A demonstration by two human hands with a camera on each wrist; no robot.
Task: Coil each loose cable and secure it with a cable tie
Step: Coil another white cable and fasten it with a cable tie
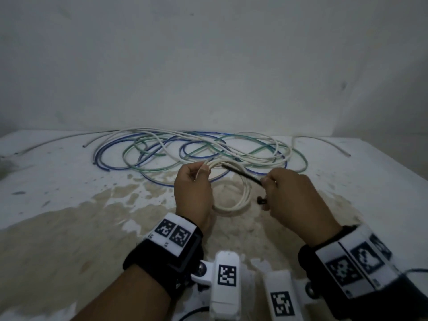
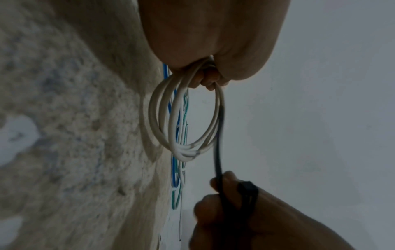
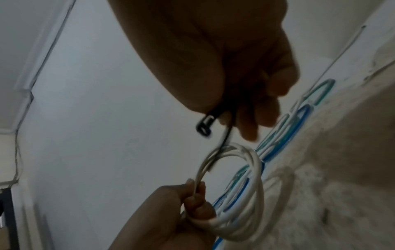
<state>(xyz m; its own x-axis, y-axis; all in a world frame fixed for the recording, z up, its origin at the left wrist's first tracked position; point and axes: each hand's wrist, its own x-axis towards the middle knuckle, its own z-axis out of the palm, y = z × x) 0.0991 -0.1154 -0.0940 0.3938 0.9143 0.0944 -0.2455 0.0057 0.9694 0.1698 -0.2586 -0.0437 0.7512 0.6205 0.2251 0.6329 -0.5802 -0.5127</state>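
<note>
No readable text, brand or number shows in any view. The white wrist bands and the white camera housings carry only black-and-white square code markers.

Right hand hides the cable tie's middle.

Loose cables sprawl across the table's far half; nearer surface apparently bare.

black wristbands, white marker-printed camera mounts
</note>
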